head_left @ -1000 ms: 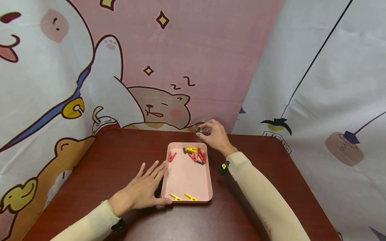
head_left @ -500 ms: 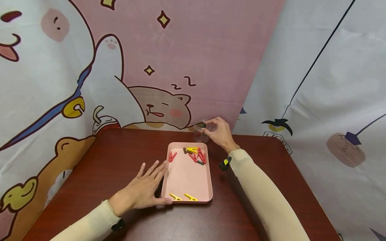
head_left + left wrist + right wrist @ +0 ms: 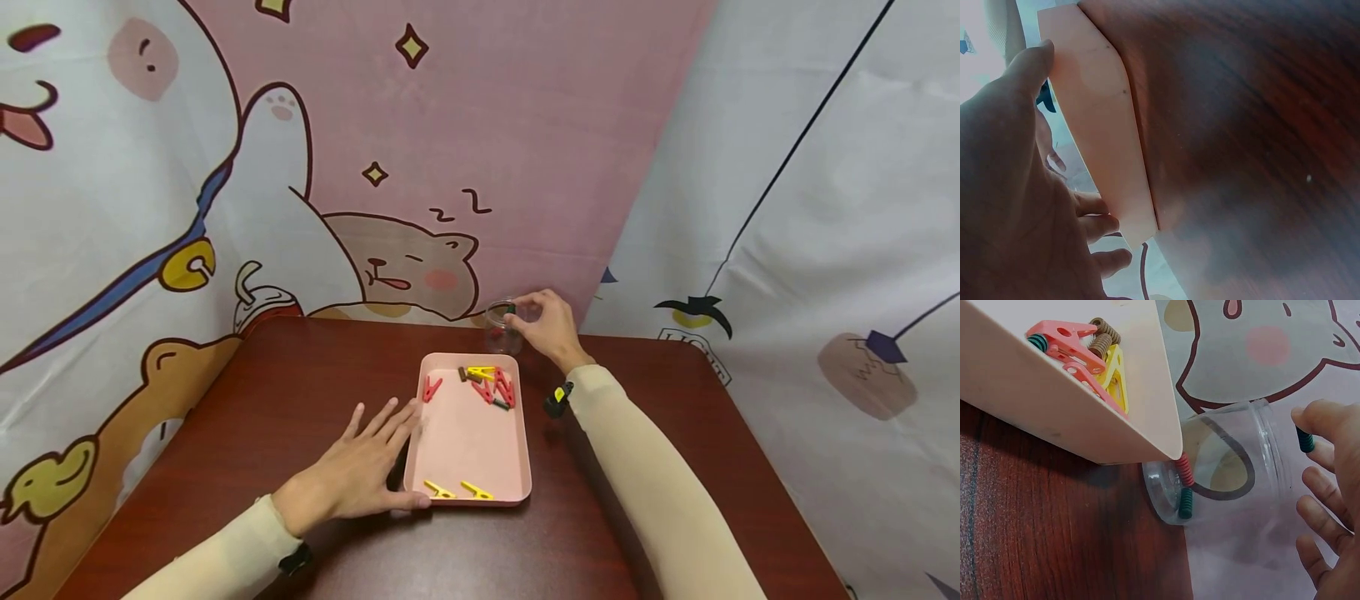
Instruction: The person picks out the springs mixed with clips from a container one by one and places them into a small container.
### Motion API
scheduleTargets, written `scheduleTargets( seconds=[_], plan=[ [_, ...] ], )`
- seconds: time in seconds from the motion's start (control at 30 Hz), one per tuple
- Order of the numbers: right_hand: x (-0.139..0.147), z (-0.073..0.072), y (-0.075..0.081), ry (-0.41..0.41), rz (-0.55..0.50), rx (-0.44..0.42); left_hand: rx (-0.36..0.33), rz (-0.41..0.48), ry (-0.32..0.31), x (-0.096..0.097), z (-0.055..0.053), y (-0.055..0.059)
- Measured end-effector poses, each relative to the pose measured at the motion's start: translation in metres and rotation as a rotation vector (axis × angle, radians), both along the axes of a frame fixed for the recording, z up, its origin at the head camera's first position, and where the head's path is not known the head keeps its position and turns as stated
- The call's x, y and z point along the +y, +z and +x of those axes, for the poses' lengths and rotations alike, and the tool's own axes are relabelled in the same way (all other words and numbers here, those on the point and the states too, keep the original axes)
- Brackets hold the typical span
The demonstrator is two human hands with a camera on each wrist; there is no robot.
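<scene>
My right hand (image 3: 551, 327) pinches a dark green spring (image 3: 1305, 440) between thumb and forefinger, just at the mouth of a clear jar (image 3: 501, 335). Inside the jar, the right wrist view shows a red spring (image 3: 1185, 470) and another green spring (image 3: 1185, 503) near its bottom. Below it stands a pink tray (image 3: 465, 442). My left hand (image 3: 354, 477) touches the tray's left side with fingers spread and the thumb at the near corner. At the tray's far end lie red clothespin pieces (image 3: 504, 389), a yellow piece (image 3: 480, 372), brown springs (image 3: 474, 378) and a green spring (image 3: 500, 404).
Two yellow clothespin pieces (image 3: 477, 491) lie along the tray's near edge, and a single red piece (image 3: 431, 388) by its far left side. The dark wooden table (image 3: 637, 467) ends at a cartoon-printed cloth (image 3: 555, 150) just behind the jar.
My right hand has shifted slightly right and away, carrying the green spring from over the jar to the right side of its mouth. The left hand and tray stay put.
</scene>
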State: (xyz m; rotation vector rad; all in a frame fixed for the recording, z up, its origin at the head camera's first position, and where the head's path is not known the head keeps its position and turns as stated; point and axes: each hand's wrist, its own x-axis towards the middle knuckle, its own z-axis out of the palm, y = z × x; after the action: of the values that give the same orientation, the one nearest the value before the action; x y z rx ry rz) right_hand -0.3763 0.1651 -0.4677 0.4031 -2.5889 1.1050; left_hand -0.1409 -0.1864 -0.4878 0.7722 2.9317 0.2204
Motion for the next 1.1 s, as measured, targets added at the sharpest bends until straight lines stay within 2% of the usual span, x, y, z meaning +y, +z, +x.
scheduleTargets(
  seconds=[0.53, 0.83, 1.1],
  plan=[
    [0.0, -0.007, -0.008, -0.02, -0.016, -0.008, -0.011, -0.01, -0.001, 0.001, 0.0, 0.001],
    [-0.002, -0.007, -0.011, -0.038, -0.019, -0.006, -0.004, -0.009, -0.005, 0.001, 0.0, -0.001],
    [-0.004, -0.007, -0.011, -0.034, -0.028, -0.006, -0.007, -0.01, 0.0, 0.001, 0.0, 0.002]
  ],
)
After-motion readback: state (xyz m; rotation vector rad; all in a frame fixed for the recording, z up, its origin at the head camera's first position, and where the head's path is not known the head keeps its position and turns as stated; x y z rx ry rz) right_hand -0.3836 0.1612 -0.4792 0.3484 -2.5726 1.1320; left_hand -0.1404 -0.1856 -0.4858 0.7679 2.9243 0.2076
